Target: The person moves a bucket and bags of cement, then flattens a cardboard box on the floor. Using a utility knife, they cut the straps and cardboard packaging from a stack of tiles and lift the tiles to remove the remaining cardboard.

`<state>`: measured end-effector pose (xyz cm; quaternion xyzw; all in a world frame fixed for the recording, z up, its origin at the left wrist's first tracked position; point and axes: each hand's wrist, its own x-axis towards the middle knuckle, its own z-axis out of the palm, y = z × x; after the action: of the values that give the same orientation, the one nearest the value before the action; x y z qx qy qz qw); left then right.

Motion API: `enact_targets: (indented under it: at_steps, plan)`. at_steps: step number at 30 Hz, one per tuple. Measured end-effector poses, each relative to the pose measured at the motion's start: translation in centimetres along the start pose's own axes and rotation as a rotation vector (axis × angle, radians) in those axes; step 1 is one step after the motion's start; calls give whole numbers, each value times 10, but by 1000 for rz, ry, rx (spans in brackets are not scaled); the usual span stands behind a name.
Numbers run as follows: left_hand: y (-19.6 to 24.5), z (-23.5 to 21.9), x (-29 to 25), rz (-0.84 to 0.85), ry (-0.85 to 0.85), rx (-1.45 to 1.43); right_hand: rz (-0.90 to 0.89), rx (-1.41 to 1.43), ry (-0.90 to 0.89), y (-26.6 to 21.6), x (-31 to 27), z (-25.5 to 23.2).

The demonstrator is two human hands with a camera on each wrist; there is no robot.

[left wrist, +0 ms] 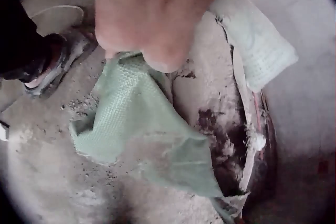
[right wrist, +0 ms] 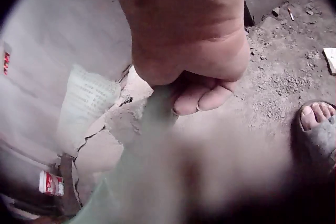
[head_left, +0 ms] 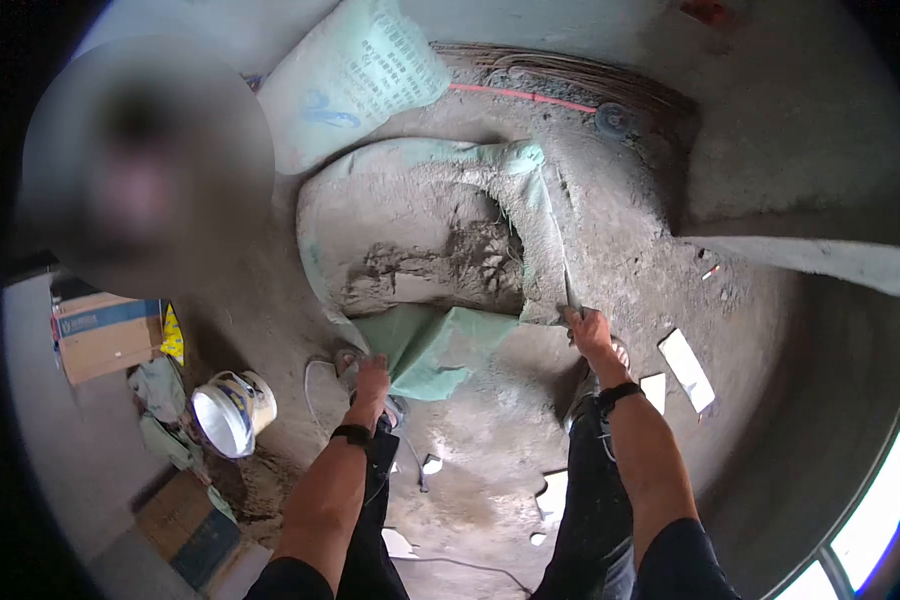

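A pale green woven sack [head_left: 420, 345] lies spread on the floor, its upper side coated in grey powder [head_left: 400, 205] with a darker, clumped patch near the middle. My left hand [head_left: 372, 380] grips the sack's near left edge. In the left wrist view, the green weave [left wrist: 131, 103] hangs in folds below the left hand [left wrist: 152, 35]. At the near right corner, my right hand [head_left: 590, 332] grips the sack's edge. The right wrist view shows curled fingers [right wrist: 202, 98] on a strip of the sack [right wrist: 157, 108]; its lower part is blurred.
A printed sack [head_left: 370, 85] stands behind, against the wall. To the left are a white bucket [head_left: 262, 405], a cardboard box [head_left: 110, 340] and a blurred area [head_left: 150, 190]. White flat pieces [head_left: 686, 368] lie at right. A cable [head_left: 470, 567] crosses the floor between my legs.
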<state>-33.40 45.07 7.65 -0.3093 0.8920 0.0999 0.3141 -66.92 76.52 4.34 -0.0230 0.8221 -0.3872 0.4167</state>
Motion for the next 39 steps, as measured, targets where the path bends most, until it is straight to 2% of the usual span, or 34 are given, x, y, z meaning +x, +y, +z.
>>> enact_targets:
  at_steps: [2,4,5,7,8,10,11,12,13,15,16,17,19,21,22,24,26,28,29,30,32,35,36,37,39]
  plan:
    - [-4,10,-5,-168,72,-515,-11,-18,40,-11,-29,-1]
    - [0,-11,-23,-134,34,-525,-4,-31,84,-21,-59,1]
    - [3,-16,-30,-180,54,-516,1,-58,101,-19,-69,4]
    - [7,-23,-55,-219,57,-501,34,-87,77,-7,-93,9]
    - [19,-36,-67,-223,39,-582,46,-85,92,12,-98,9]
    - [44,-39,-71,-210,32,-646,35,-81,113,50,-103,10]
    - [51,-34,-82,-220,70,-663,-27,-73,33,58,-118,0]
    - [59,-28,-91,-222,75,-664,-24,12,55,57,-137,-13]
    - [66,-20,-102,-224,80,-665,69,66,31,62,-146,-25]
    - [63,-14,-114,-291,-118,-725,168,117,25,72,-167,-45]
    - [65,-14,-108,-306,-201,-744,136,75,91,79,-172,-55]
    - [55,10,-105,-372,-230,-725,107,37,152,85,-179,-62]
    - [106,14,-122,-337,-173,-686,106,44,136,110,-188,-102]
    - [146,26,-130,-258,-162,-855,129,5,151,127,-190,-139]
    - [165,30,-135,-245,-175,-846,127,-3,115,131,-202,-159]
    - [218,22,-156,-287,-309,-828,180,-104,125,151,-214,-188]
    - [267,20,-178,-193,-200,-760,188,-128,161,167,-227,-211]
    - [284,41,-180,-129,-348,-721,253,-157,175,184,-236,-227]
    - [288,73,-177,-143,-368,-818,319,-162,210,210,-228,-230]
    - [292,100,-176,-163,-376,-917,254,-215,264,224,-226,-235]
    - [322,91,-179,-303,-460,-1006,294,-23,209,229,-223,-247]
    - [325,138,-165,-493,-607,-1418,327,-103,212,212,-210,-236]
    - [318,154,-156,-444,-618,-1408,327,-85,205,211,-205,-227]
    - [308,181,-147,-310,-624,-1329,264,-9,211,230,-195,-208]
    - [288,241,-126,38,-617,-1101,114,95,281,309,-178,-155]
